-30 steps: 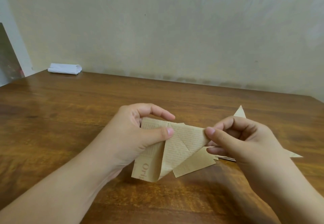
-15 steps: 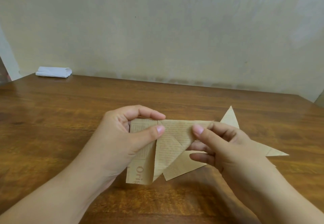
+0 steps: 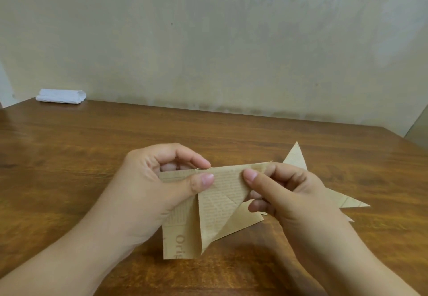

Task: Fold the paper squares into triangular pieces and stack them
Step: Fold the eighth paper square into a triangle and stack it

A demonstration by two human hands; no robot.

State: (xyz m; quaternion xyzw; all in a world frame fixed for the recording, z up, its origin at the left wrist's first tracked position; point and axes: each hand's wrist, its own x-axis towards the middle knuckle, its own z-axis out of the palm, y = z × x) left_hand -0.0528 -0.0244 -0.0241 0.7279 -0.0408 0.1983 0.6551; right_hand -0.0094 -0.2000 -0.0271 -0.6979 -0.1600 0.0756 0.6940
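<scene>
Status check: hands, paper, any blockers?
Left hand and right hand both pinch the half-folded paper. Finished triangles behind right hand. Nothing obstructing.

Paper piece (image 3: 217,205) up front and centre, held above the table (image 3: 69,168), left hand (image 3: 157,186) pinching its left part, right hand (image 3: 284,191) pinching its upper right corner. Just behind and to the right of the right hand, folded triangles (image 3: 295,156) lie on the table, partly hidden. Far back left, against the wall (image 3: 208,40), a folded bundle (image 3: 61,96) sits at the table's rear corner.
</scene>
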